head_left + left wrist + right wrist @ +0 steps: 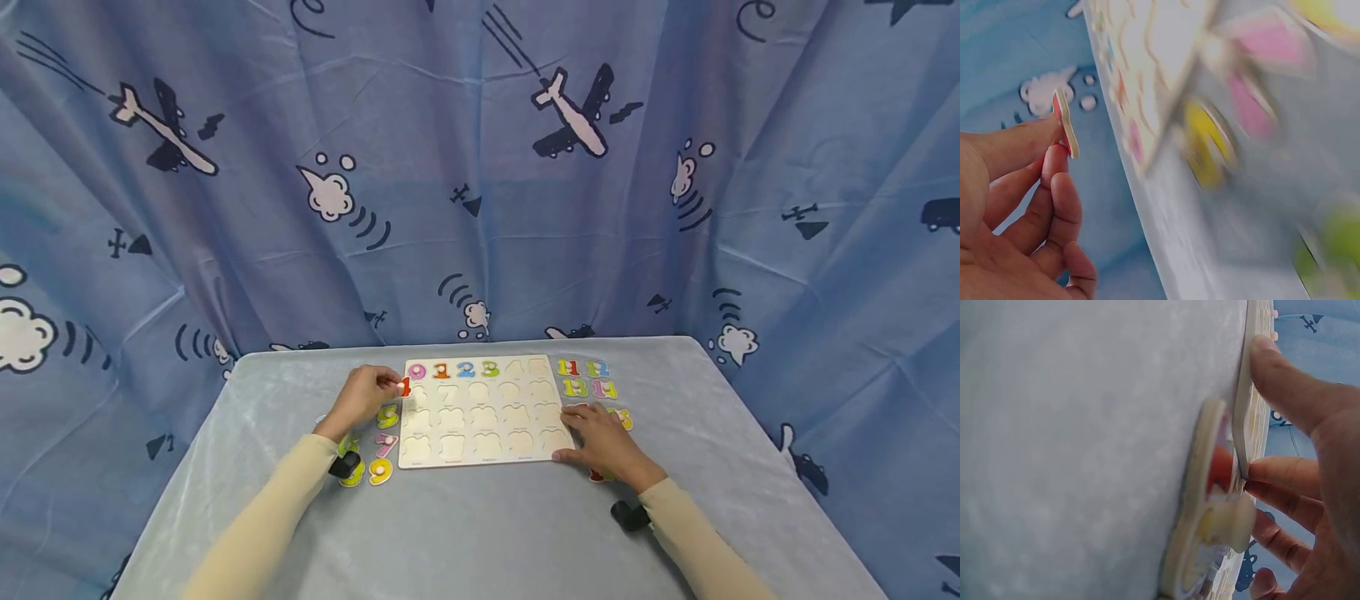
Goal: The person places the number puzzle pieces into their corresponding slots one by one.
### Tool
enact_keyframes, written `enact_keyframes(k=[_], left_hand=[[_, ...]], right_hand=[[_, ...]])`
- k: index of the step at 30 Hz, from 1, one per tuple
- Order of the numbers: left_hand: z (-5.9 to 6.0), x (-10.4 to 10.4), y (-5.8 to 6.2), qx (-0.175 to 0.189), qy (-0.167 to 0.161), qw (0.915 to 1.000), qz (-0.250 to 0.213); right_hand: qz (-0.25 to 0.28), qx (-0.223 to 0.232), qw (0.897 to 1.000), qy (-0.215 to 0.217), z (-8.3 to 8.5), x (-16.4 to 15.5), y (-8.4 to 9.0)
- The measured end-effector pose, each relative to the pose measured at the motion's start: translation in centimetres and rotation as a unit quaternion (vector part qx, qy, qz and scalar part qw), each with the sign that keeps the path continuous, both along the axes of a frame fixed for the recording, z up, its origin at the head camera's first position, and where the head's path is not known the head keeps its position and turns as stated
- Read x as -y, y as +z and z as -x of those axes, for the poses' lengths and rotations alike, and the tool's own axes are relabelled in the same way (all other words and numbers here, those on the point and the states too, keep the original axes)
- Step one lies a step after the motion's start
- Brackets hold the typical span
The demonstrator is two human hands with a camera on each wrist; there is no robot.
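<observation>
My left hand [365, 397] pinches a thin red number piece [406, 387] between thumb and fingertips, held just off the left edge of the wooden puzzle board [483, 417] near its far left corner, while my right hand [603, 442] lies with relaxed fingers against the board's right edge, thumb on top and fingertips at the near right corner. The pinch looks light, so I judge the piece could twist or slip as I lower it and land crooked across a cutout. If my right hand lets up, a nudge from the left could slide the board on the smooth cloth-covered table [480, 533] into the loose numbers [587, 379] beside its right edge.
</observation>
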State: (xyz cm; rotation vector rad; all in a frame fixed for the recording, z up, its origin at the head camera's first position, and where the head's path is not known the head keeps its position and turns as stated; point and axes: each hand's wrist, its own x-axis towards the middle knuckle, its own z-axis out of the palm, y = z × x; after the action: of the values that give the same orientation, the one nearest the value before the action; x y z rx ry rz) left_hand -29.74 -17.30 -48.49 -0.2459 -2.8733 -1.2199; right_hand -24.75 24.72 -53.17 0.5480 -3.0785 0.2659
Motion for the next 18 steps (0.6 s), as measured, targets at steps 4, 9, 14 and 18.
enact_keyframes(k=[4,9,14,18], left_hand=[[1.5,-3.2,-0.2,-0.001,-0.010,0.9996,-0.027],[3.5,-7.2,-0.5,0.019,-0.007,0.9976,-0.067],[5.1,-10.7,-1.0,0.021,-0.006,0.9964,-0.081],[6.0,-12.8,-1.8,0.018,0.003,0.9966,-0.081]], right_hand=[[0.002,0.000,1.000,0.000,-0.1,0.0,0.0],[0.012,0.006,1.000,-0.001,0.0,-0.1,0.4],[0.019,0.005,1.000,0.010,-0.1,-0.2,0.3],[0.021,0.006,1.000,0.012,-0.2,-0.2,0.0]])
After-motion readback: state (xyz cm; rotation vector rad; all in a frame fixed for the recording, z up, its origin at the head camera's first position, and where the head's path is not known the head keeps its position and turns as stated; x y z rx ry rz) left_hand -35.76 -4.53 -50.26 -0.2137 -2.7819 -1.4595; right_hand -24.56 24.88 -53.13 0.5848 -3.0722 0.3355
